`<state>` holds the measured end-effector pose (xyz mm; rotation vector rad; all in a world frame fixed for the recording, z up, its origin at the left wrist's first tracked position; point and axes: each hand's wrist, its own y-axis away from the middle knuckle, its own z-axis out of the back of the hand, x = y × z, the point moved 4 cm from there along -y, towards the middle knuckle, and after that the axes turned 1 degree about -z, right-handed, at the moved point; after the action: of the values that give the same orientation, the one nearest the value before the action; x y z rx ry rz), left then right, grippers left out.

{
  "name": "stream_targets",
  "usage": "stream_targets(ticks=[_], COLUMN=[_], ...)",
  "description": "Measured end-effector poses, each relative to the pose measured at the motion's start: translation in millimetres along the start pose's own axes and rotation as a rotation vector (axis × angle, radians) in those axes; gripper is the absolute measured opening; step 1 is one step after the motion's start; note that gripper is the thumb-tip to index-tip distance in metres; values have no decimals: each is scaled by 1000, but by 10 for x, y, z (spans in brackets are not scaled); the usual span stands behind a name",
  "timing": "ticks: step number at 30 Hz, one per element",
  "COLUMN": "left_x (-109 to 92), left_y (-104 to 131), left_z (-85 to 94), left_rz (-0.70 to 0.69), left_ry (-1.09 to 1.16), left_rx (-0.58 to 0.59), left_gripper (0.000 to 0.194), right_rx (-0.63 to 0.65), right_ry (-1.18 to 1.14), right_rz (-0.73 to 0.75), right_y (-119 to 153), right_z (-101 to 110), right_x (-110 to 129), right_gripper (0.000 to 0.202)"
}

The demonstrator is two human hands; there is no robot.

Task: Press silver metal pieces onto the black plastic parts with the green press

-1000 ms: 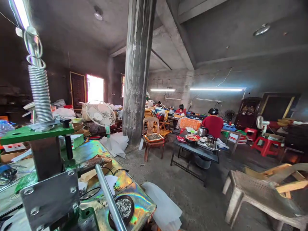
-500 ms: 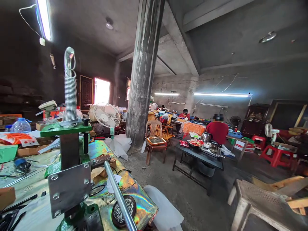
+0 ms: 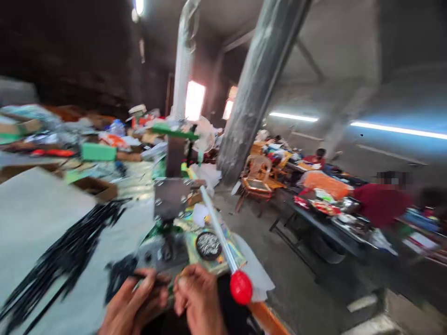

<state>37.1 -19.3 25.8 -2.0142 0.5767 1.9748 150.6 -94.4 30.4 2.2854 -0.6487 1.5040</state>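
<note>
My left hand (image 3: pixel 134 302) is closed at the table's front edge, with a thin dark strip between its fingers; blur hides its exact kind. Beside it my right hand (image 3: pixel 199 295) has its fingers pinched together, and what they hold, if anything, cannot be made out. Both hands are just in front of the base of a green hand press (image 3: pixel 167 200). The press has a tall spring on top and a metal lever (image 3: pixel 218 228) ending in a red ball knob (image 3: pixel 241 287), right of my right hand. A round black dish (image 3: pixel 208 245) of small shiny pieces sits behind my right hand.
Long black strips (image 3: pixel 66 256) lie in a bundle on the left, with a shorter black pile (image 3: pixel 120 274) by my left hand. A cardboard box (image 3: pixel 96 188) and green box (image 3: pixel 99 151) stand farther back. Chairs, a low table (image 3: pixel 324 225) and seated people are across the room.
The view has swung left and down and is blurred. Both my hands, the red knob and the bundle of black strips have come into view.
</note>
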Motion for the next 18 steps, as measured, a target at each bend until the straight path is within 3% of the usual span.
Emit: stream_targets(ticks=[2,6,11,18], left_x=[17,77,208,320], left_y=[77,38,4,-55], left_z=[-58,-135,-91,13], left_rz=[126,194,241,208], left_ry=[481,855,1054,1129], left_rx=[18,57,74,36], left_gripper=[43,43,37,34], right_rx=[4,13,14,15], right_ry=[-21,-120,-98,2], right_rz=[17,-66,-103,-53], right_y=[38,18,-26,-71], right_z=[-64,-161,-266,-388], right_x=[57,16,-137,-252], right_gripper=[22,21,22,18])
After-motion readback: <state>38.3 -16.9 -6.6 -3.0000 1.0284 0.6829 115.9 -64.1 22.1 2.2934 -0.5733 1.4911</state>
